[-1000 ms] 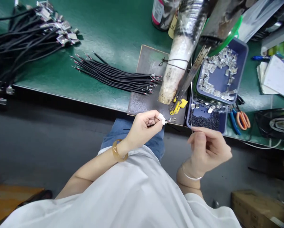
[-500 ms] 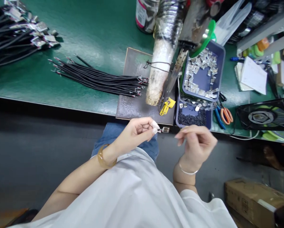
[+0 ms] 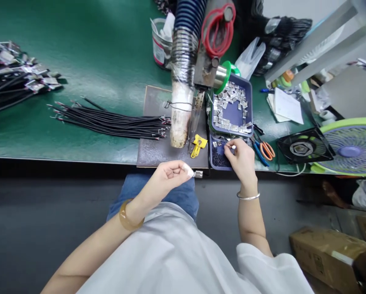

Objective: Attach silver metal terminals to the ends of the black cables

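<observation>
My left hand (image 3: 173, 173), with white covers on its fingertips, pinches a small metal connector (image 3: 198, 174) just off the front edge of the bench. My right hand (image 3: 240, 157) is over the lower blue tray (image 3: 212, 157), which holds small black pieces and a few metal ones. Its thumb and forefinger are close together; whether anything is between them is too small to tell. Behind it, an upper blue tray (image 3: 250, 98) holds many metal connectors. A bundle of black cables (image 3: 109, 121) lies to the left, its right ends on a dark board (image 3: 152, 153).
A wrapped hose (image 3: 183, 90) and a metal fixture (image 3: 205, 67) hang over the board beside a yellow clip (image 3: 198, 145). Orange-handled pliers (image 3: 267, 151), a black fan (image 3: 303, 148) and papers (image 3: 285, 106) are at the right. More cables (image 3: 14, 81) lie far left.
My right hand has moved forward from off the bench edge to over the lower tray. My left hand still holds the connector. The view has shifted, showing more of the right side.
</observation>
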